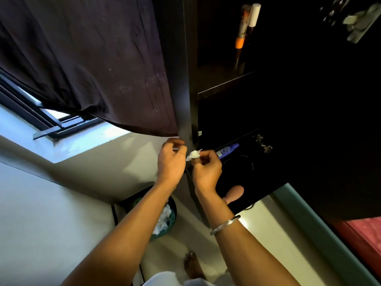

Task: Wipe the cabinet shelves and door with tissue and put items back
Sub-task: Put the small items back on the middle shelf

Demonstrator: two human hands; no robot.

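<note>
A small crumpled white tissue (193, 155) sits between my two hands, just in front of the dark cabinet's upright edge (184, 104). My right hand (206, 168) pinches the tissue with curled fingers. My left hand (171, 159) is right beside it, fingers curled at the tissue's left end; whether it holds the tissue is unclear. The cabinet is open and dark inside. On the upper shelf (224, 87) stand an orange-and-white tube (242, 25) and a white-capped tube (254, 14). A blue tube (226, 150) lies on the lower shelf behind my right hand.
The open cabinet door (329, 120) fills the right, with hinges (263, 144). A dark curtain (86, 58) hangs left over a window (41, 112). On the floor below is a bin (165, 219) with used tissues. A pink object (235, 194) lies low in the cabinet.
</note>
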